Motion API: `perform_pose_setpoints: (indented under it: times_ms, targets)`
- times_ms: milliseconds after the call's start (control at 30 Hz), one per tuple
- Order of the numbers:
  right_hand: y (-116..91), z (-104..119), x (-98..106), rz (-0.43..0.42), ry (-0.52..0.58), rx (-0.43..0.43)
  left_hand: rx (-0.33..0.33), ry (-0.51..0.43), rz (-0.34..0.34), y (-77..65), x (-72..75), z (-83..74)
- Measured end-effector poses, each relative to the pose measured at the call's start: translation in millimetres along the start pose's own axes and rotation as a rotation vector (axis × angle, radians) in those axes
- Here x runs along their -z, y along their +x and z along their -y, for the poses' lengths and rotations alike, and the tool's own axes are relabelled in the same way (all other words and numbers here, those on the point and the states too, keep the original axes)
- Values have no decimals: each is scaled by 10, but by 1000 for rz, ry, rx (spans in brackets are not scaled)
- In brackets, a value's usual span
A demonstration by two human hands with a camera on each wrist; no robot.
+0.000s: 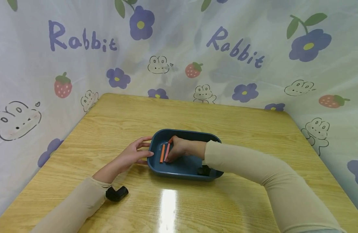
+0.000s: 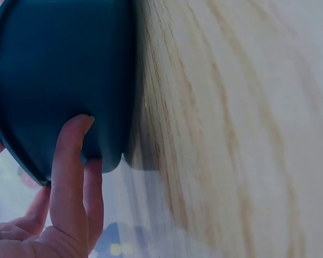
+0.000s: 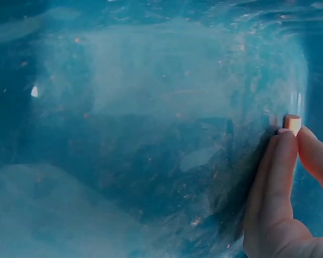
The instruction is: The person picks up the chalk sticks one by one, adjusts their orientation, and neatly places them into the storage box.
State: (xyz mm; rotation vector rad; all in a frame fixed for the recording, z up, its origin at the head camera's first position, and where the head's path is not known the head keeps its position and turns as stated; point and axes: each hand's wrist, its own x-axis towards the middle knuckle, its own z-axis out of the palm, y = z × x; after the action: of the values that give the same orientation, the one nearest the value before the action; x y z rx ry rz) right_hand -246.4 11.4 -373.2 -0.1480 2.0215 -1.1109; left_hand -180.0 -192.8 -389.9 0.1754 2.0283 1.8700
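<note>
A dark blue plastic basin (image 1: 179, 170) stands on the wooden table. My left hand (image 1: 135, 152) holds its left end, thumb over the rim and the other fingers against the outer wall; the left wrist view shows these fingers (image 2: 70, 172) on the wall. Inside lie an orange stick (image 1: 162, 153) and a pink stick (image 1: 167, 152), both thin and chalk-like, side by side near the left end. My right hand (image 1: 179, 149) reaches into the basin and pinches the pink stick between thumb and fingers. In the right wrist view a pale orange stick end (image 3: 293, 122) shows by the fingertips.
Small light specks are scattered over the basin's floor (image 3: 151, 140). The wooden tabletop (image 1: 123, 113) reaches back to a printed curtain (image 1: 179, 42) that hangs behind and along the sides. Black wrist devices (image 1: 117, 194) sit at both cuffs.
</note>
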Motion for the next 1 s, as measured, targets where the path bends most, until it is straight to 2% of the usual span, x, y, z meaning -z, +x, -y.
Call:
perform_pose_setpoints:
  times_ms: [100, 233, 567, 733, 1000]
  targets:
    - [-2, -2, 24, -3, -43, 10, 1, -2, -2, 2, -4, -6]
    - [-21, 13, 74, 27, -22, 28, -2, -4, -3, 4, -8, -15]
    - [-93, 91, 160, 99, 125, 41, 1, -12, -2, -6, -10, -8]
    - [-204, 149, 237, 139, 256, 92, 5, -8, -6, -3, -8, 1]
    - [-396, 165, 338, 169, 364, 174, 4, 5, -4, -11, -23, -16]
